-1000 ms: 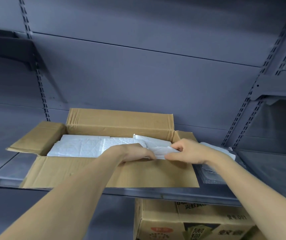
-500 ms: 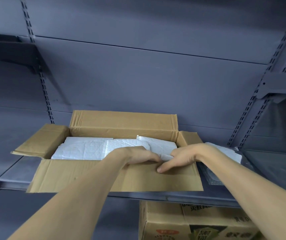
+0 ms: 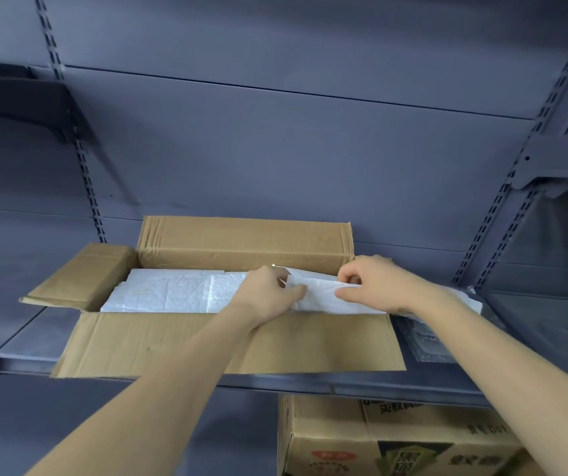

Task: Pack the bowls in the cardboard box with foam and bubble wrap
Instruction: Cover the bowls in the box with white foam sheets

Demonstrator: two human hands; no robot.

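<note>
We see a brown rectangular cardboard box (image 3: 227,341) lying on a grey metal shelf, its four flaps spread open, the back flap upright and the front flap hanging towards us. White textured foam sheets (image 3: 169,290) lie flat inside, filling the opening. A crumpled white foam sheet (image 3: 320,297) sits raised at the box's right end. No bowls show.

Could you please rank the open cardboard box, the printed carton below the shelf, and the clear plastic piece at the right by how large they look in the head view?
1. open cardboard box, clearly largest.
2. printed carton, cut off by the frame and nearer the camera, so its true size is unsure.
3. clear plastic piece, smallest and partly behind the right arm.
</note>
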